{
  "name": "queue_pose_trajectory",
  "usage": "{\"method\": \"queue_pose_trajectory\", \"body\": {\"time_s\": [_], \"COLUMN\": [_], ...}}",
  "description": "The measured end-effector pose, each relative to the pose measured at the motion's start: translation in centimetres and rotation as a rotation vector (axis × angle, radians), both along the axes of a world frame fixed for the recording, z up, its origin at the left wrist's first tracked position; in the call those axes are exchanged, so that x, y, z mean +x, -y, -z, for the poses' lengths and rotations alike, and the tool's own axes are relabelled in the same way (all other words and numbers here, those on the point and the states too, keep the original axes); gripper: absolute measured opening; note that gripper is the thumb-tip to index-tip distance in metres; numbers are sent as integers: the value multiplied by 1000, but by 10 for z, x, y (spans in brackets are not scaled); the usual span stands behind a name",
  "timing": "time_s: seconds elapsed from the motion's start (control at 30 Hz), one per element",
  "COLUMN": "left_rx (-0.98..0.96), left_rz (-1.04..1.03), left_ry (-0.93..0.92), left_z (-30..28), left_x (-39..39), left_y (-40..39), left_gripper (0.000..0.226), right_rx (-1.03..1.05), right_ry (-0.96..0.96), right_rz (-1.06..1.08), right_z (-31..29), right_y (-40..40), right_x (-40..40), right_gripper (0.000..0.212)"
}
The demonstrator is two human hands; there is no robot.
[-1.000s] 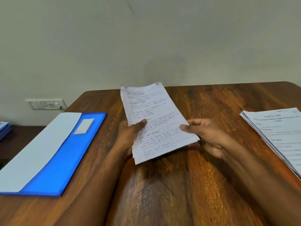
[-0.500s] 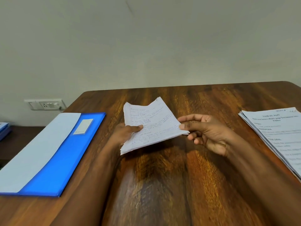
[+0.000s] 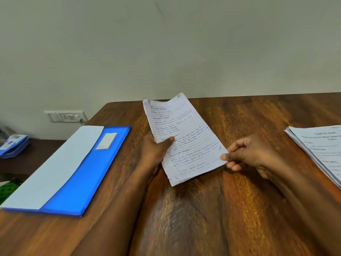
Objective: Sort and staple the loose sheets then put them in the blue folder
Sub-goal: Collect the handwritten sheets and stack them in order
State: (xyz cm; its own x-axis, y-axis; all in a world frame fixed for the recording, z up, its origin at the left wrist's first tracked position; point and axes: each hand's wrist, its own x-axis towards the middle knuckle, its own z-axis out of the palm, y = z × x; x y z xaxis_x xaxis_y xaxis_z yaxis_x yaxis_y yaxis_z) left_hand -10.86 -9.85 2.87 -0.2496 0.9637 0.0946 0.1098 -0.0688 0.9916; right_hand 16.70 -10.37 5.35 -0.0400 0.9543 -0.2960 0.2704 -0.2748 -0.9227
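Observation:
A small stack of handwritten lined sheets (image 3: 186, 133) is held tilted up above the middle of the wooden table (image 3: 203, 209). My left hand (image 3: 156, 150) grips the stack's left edge, thumb on the written face. My right hand (image 3: 245, 152) pinches the stack's lower right corner between thumb and fingers. The blue folder (image 3: 77, 178) lies flat on the table to the left, with a pale flap and a small white label on top. No stapler is in view.
A pile of printed sheets (image 3: 321, 150) lies at the table's right edge. A wall socket (image 3: 65, 116) is on the wall at left. A lower dark surface at far left carries a small blue object (image 3: 13, 145). A tiny staple-like bit (image 3: 167, 230) lies on the table near me.
The stack dipped flat toward the table half a second ago and is now tilted upright again. My right hand has shifted to pinch the lower right corner.

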Motion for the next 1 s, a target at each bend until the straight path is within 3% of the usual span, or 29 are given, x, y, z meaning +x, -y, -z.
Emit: {"method": "queue_pose_trajectory", "body": {"time_s": [0.3, 0.47, 0.63, 0.8, 0.87, 1.0], "left_rx": [-51, -116, -142, -166, -158, -133], "left_rz": [-20, 38, 98, 137, 125, 22], "left_ry": [51, 161, 183, 204, 190, 105], "left_z": [7, 10, 13, 10, 9, 9], "left_x": [-7, -10, -11, -9, -7, -1], "left_y": [-8, -10, -9, -8, -7, -5], "left_gripper": [32, 38, 40, 34, 35, 38], "right_rx": [-20, -7, 1, 22, 74, 548], "right_ry": [-128, -249, -288, -284, -188, 386], "right_rz": [-23, -135, -189, -127, -87, -50], "right_z": [0, -9, -12, -13, -13, -6], "right_y": [-5, -1, 3, 6, 8, 12], "right_x": [1, 8, 11, 5, 0, -11], "right_gripper": [11, 24, 24, 52, 51, 65]}}
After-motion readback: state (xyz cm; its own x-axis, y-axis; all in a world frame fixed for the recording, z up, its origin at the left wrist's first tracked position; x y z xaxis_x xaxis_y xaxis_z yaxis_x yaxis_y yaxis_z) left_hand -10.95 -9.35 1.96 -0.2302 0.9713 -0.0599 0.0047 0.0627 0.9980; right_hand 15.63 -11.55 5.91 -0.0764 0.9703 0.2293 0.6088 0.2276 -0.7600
